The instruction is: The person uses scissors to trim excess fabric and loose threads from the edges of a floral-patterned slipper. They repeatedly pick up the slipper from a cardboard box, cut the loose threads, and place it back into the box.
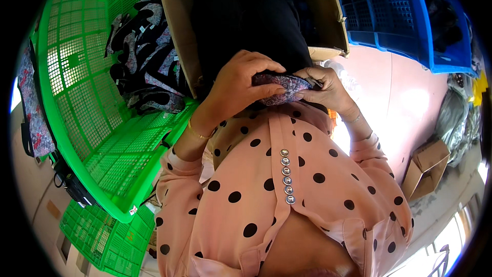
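A small padded-looking fabric piece (pixel 282 88), with a purple-grey floral print and a dark edge, is held in front of my waist; its exact kind is unclear. On its left end, my left hand (pixel 245 79) closes with the thumb in front and the fingers behind. My right hand (pixel 328 88) pinches the other end between thumb and fingers. What lies under the fingertips is hidden. Black cloth (pixel 246 25) covers my lap behind the piece.
At the left, a green plastic basket (pixel 84 107) contains a pile of floral and black fabric pieces (pixel 148 61). An open cardboard box (pixel 177 25) stands beyond my lap. Blue crates (pixel 382 5) are at far right, above a small cardboard box (pixel 426 168). Another green crate (pixel 105 238) sits lower left.
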Demonstrator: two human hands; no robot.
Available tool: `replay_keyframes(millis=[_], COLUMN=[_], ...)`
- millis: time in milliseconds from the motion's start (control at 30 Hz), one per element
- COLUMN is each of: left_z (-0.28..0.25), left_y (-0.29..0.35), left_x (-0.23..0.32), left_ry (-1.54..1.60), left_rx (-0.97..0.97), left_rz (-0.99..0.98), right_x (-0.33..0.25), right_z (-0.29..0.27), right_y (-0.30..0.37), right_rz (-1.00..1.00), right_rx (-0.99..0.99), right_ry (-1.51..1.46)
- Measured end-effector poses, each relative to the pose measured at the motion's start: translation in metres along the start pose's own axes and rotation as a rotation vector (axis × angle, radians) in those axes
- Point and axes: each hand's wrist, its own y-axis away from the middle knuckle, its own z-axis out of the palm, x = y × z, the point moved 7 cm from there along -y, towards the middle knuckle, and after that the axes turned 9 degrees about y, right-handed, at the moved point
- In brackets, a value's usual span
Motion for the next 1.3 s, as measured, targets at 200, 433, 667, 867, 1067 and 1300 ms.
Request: replay_keyframes(millis=[200, 433, 667, 867, 1067, 1300], left_z=[0.008, -0.024, -0.004, 0.001, 0.001, 0.004], left_y=[-0.007, 0.003, -0.003, 0.0, 0.0, -0.001], left_x=[-0.03, -0.055, -0.029, -0.03, -0.036, -0.031], left_ry=[0.205, 0.261, 0.232, 0.094, 0.023, 0.019], left_rx=[-0.001, 0.274, 0.139, 0.155, 0.23, 0.268], left_rz=[-0.042, -0.263, -0.111, -0.026, -0.034, 0.039], right_x=[0.007, 0.021, 0.019, 0.019, -0.013, -0.028], right_z=[0.001, -0.002, -0.001, -0.01, -0.025, -0.013], right_y=[0.0, 0.001, 0.001, 0.004, -0.006, -0.03], right_rz=[0.027, 0.08, 0.042, 0.03, 0.028, -0.111], right_rx=[-0.005, 0.027, 0.011, 0.028, 0.151, 0.12], right_ry=[-0.02, -0.014, 0.043, 0.295, 0.698, 1.058])
